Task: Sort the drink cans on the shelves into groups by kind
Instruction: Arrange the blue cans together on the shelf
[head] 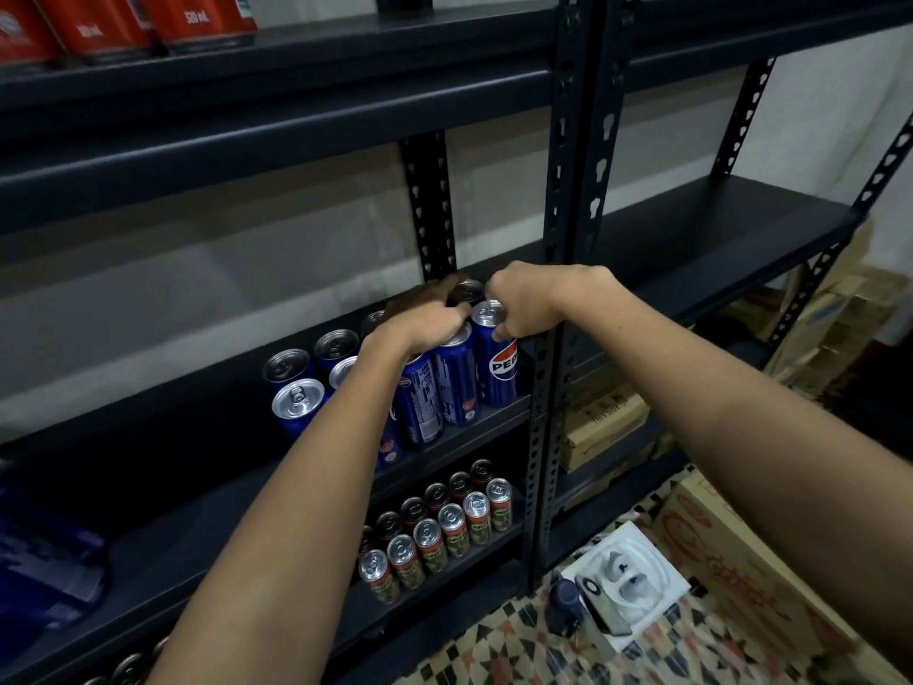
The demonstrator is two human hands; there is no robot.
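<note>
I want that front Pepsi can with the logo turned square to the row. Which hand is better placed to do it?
Right. The right hand already pinches the rim of the end Pepsi can, while the left hand rests on the neighbouring blue cans.

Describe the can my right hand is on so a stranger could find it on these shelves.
Find the middle shelf with the blue cans. Go to its right end, beside the upright post. The can under the right hand stands last in the front row, the only one whose Pepsi logo faces outward.
</note>
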